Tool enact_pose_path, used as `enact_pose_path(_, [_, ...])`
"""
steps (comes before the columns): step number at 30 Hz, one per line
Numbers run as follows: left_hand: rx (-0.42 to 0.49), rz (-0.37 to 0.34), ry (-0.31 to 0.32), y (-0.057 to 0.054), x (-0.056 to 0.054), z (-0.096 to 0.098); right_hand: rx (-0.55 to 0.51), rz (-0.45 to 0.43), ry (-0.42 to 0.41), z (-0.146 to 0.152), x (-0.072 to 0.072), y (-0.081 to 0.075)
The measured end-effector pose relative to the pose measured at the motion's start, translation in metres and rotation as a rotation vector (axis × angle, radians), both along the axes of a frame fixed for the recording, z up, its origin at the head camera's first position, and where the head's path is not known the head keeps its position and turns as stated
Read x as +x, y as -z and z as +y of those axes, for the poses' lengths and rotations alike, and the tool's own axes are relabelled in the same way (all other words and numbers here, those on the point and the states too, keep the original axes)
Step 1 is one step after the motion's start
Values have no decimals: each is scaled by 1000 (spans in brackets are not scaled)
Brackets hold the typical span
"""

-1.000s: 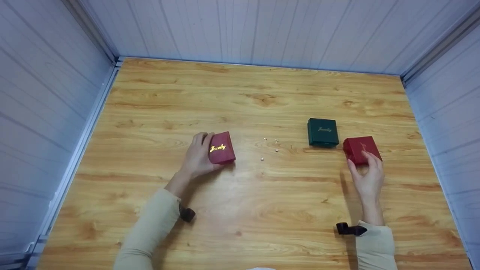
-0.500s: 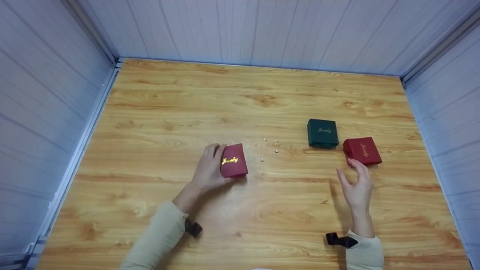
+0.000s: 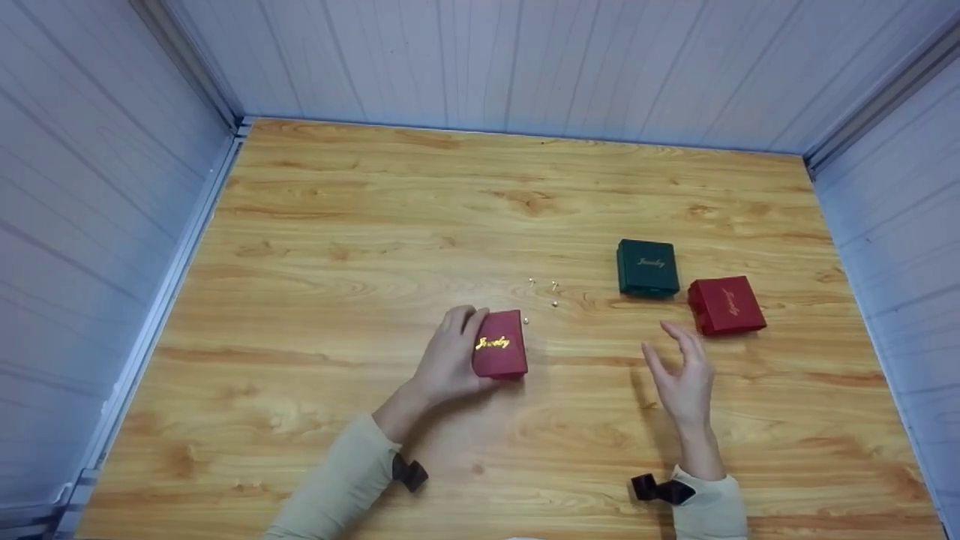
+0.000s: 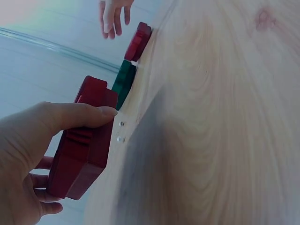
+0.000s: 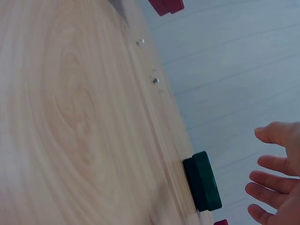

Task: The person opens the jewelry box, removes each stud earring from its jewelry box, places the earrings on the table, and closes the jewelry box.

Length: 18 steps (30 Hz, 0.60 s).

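Note:
My left hand (image 3: 452, 360) grips a closed red jewelry box (image 3: 499, 345) with gold "Jewelry" lettering on its lid. In the left wrist view the thumb lies across one side of this red box (image 4: 86, 145), which is held off the table, and the fingers reach behind it. My right hand (image 3: 688, 382) holds nothing; its thumb and fingers are spread apart above the table. Nearest to it is a second red jewelry box (image 3: 727, 306), closed, just beyond its fingertips. Several tiny earrings or studs (image 3: 554, 303) lie on the table right of the held box.
A closed dark green jewelry box (image 3: 648, 268) stands to the left of the second red box. The wood-grain table (image 3: 337, 225) is bounded by pale panel walls (image 3: 480, 67) at the back and both sides.
The left hand has brought its red jewelry box rightward and nearer to me. The right hand has let go of the second red jewelry box and drawn back to the left.

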<state>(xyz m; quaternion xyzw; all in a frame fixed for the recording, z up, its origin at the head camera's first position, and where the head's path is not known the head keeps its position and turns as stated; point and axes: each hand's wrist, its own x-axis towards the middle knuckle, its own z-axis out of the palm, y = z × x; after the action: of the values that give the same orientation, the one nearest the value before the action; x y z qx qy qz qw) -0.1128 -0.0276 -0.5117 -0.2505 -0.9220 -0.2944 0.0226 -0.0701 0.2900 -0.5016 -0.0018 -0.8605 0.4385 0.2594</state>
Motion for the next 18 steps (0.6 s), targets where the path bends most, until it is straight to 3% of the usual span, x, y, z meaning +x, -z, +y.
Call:
enact_pose_path(7, [27, 26, 53, 6, 6, 14, -1, -12, -49, -27, 5, -21])
enact_pose_path(18, [8, 1, 120, 16, 18, 30, -3, -10, -163, -45, 8, -13])
